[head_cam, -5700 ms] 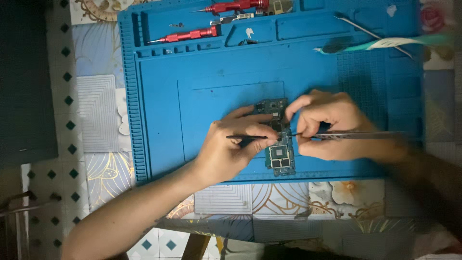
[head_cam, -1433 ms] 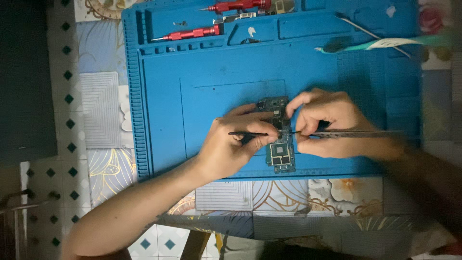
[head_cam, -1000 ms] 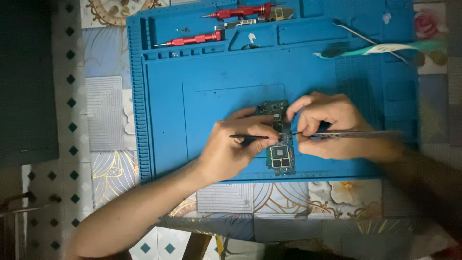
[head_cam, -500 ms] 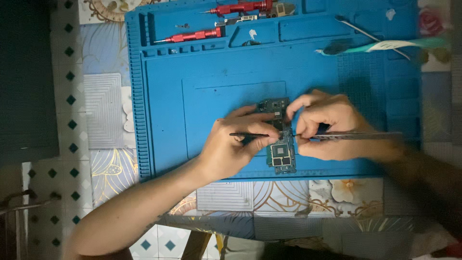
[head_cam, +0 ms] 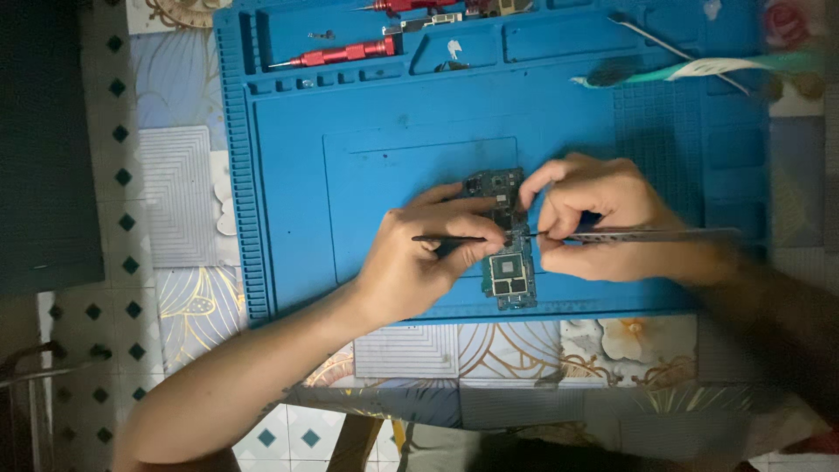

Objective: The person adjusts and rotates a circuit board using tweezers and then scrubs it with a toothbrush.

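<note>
A small green circuit board (head_cam: 509, 273) lies on a blue work mat (head_cam: 350, 175), near its front edge. My left hand (head_cam: 419, 267) rests on the mat at the board's left side and pinches a thin dark tool (head_cam: 447, 239) whose tip points right onto the board. My right hand (head_cam: 594, 218) comes in from the right and grips metal tweezers (head_cam: 651, 234), their tips meeting the board's middle. Fingers of both hands cover the board's upper middle part.
A red screwdriver (head_cam: 345, 54) lies in the mat's back tray, another red tool (head_cam: 411, 5) at the top edge. A teal-handled brush (head_cam: 690, 68) and a thin metal tool (head_cam: 651, 35) lie at back right. Patterned tabletop surrounds the mat; a dark slab (head_cam: 44, 149) sits left.
Both hands have stayed on the board with their tools; only the camera view has shifted slightly.
</note>
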